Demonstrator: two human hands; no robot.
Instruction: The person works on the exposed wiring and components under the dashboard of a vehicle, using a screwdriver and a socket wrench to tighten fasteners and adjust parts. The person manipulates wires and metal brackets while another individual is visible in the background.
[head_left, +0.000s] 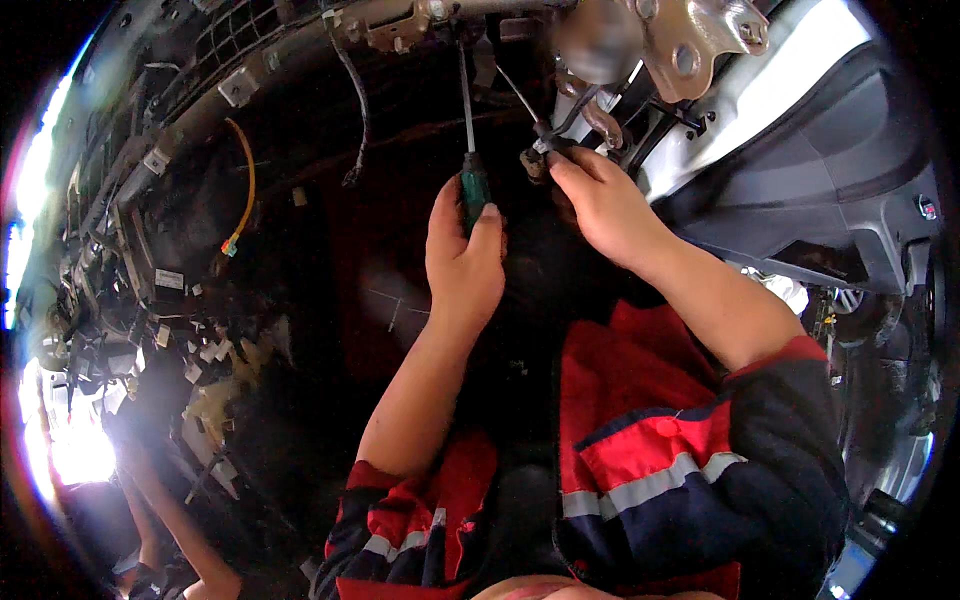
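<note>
My left hand is closed around the green handle of a screwdriver. Its long metal shaft points away from me, up to the metal crossbeam, where the tip is hard to make out. To the right, my right hand has its fingers closed at a small dark piece. A thin pale rod or cable runs up from that piece toward the beam, and a dark cable curves beside it. The fingers partly hide the piece, so its kind cannot be told.
Bare metal brackets hang at the upper right, near a grey door panel. A dark cable and a yellow wire dangle on the left. Wiring bundles fill the far left; another person's arms show at lower left.
</note>
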